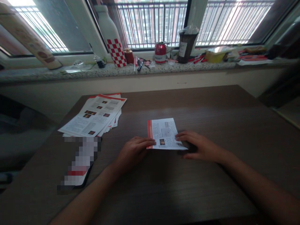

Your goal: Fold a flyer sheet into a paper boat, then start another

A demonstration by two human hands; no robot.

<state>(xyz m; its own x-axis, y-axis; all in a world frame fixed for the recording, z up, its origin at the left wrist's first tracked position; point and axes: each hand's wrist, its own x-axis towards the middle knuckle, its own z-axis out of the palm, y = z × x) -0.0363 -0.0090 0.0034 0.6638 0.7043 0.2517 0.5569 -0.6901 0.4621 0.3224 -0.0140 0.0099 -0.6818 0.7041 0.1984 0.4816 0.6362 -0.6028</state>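
Observation:
A small printed sheet (167, 128), seemingly folded, lies on the brown table with an orange band along its left side. My left hand (134, 151) grips its lower left corner, fingers together on top; the thumb is hidden. On the right side, my right hand (199, 145) touches the lower right edge with its fingertips, while its thumb stands apart below the paper. To the left is a fanned stack of printed sheets (96, 112) with orange headers. Just below that stack lies a phone (82, 165), its screen blurred out.
The table (211, 103) reaches a windowsill (145, 71). Along the sill stand a white bottle with red checks (116, 53), a red can (160, 53), a dark drink in a plastic cup (186, 47), and assorted small items. A long tube (30, 37) leans at the left.

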